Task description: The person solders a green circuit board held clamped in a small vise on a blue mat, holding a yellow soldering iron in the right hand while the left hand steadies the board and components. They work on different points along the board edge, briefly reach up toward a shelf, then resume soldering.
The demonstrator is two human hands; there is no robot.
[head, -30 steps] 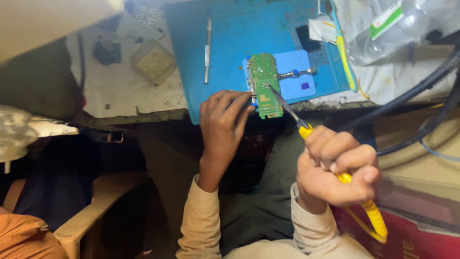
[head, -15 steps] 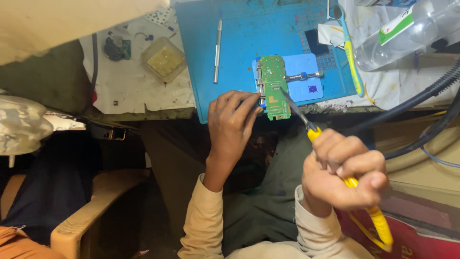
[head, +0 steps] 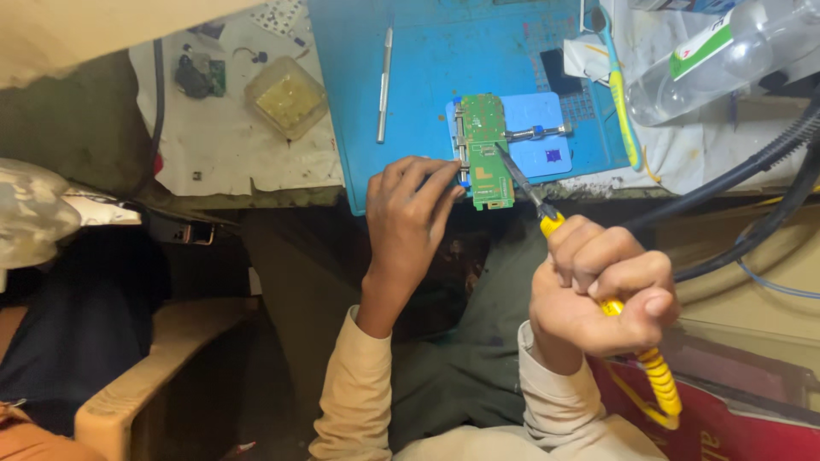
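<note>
My right hand was closed in a fist around the yellow ribbed handle of the soldering iron, which kept its dark metal tip steady on the green rectangular circuit board. My left hand lay at the board's left edge, fingers together and pressing it, I think so it would not slide. The board sat in a light blue holder plate on the blue rubber mat. Farther lay a thin silver metal tool and a clear plastic bottle.

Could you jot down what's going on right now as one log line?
left hand: fingertips on green circuit board edge | right hand: yellow-handled soldering iron, tip on board | board in blue holder on blue mat
</note>
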